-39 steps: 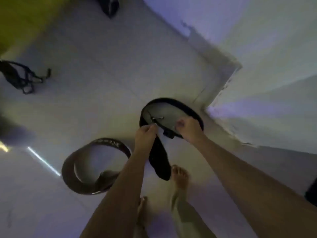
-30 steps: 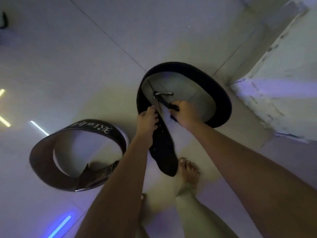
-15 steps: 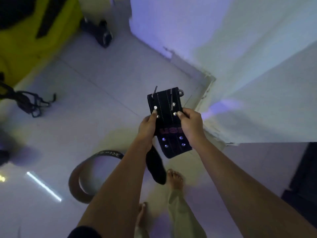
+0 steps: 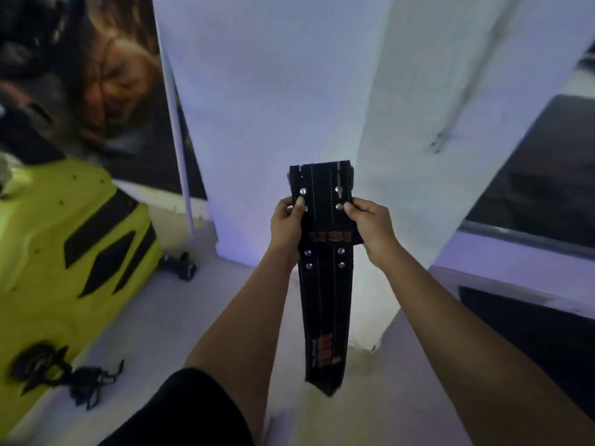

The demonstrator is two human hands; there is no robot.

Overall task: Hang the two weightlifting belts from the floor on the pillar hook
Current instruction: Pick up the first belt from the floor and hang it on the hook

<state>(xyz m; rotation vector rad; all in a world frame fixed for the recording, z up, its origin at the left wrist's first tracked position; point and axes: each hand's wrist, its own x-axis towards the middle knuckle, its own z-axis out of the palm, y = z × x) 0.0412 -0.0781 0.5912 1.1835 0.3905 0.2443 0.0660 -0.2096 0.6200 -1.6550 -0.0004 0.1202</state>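
I hold a black weightlifting belt point(image 4: 325, 284) upright in front of the white pillar point(image 4: 289, 91). It has silver rivets and orange lettering, and its tapered tail hangs down between my forearms. My left hand point(image 4: 286, 225) grips the left edge near the buckle end. My right hand point(image 4: 370, 225) grips the right edge at the same height. No hook shows on the pillar face. The second belt is out of view.
A yellow machine housing point(image 4: 64, 252) stands at the left, with black straps point(image 4: 64, 378) on the floor beside it and a small dark dumbbell point(image 4: 182, 267) near the pillar base. A poster point(image 4: 106, 78) hangs on the back wall. A dark bench or mat point(image 4: 531, 201) lies right.
I have lifted the black belt off the floor and raised it in front of the pillar. My view has tilted up, so the brown belt on the floor has dropped out of sight.
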